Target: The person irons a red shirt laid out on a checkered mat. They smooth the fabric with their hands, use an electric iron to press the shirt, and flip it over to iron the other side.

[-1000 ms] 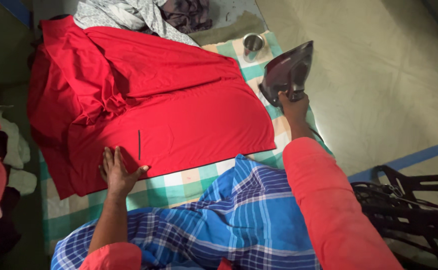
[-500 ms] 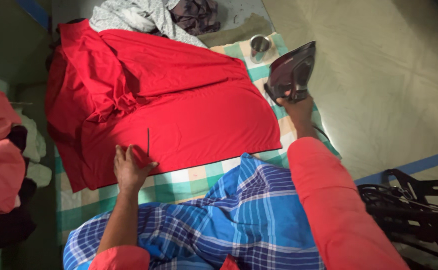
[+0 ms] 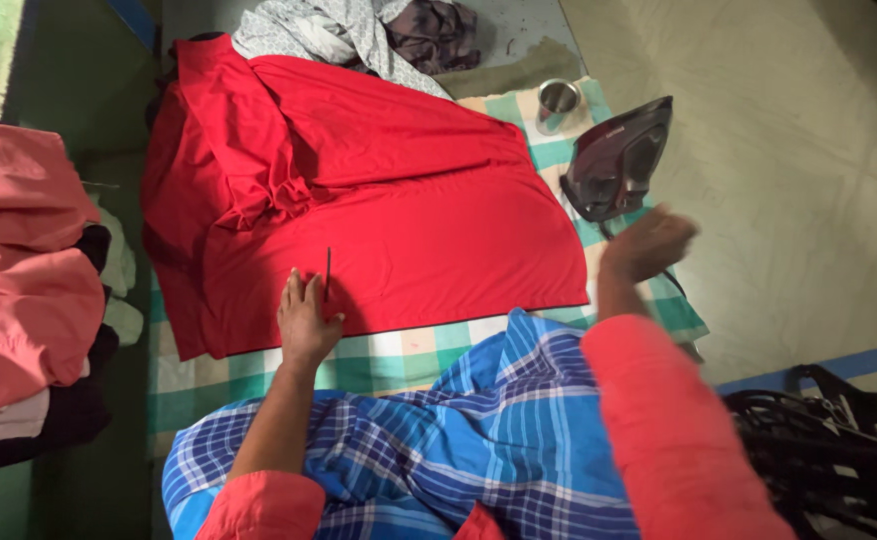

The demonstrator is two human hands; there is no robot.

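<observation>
A red garment (image 3: 389, 210) lies spread on a green and white checked cloth (image 3: 409, 355) on the floor. My left hand (image 3: 306, 320) rests flat on the garment's near edge, fingers apart, beside a thin dark line on the fabric. My right hand (image 3: 649, 243) is blurred, hanging in the air just below a dark maroon iron (image 3: 619, 160) that stands on its heel at the cloth's right edge; the hand is off the iron and holds nothing. My lap is covered by blue checked fabric (image 3: 439, 450).
A steel cup (image 3: 557, 103) stands behind the iron. Grey and dark patterned clothes (image 3: 359, 30) lie at the far edge. A stack of folded pink and dark clothes (image 3: 24, 290) sits at the left. A black metal frame (image 3: 829, 450) is at the lower right.
My right hand has let go of the iron's handle and pulled back toward me. The iron stays standing on its heel. My left hand remains on the red garment.
</observation>
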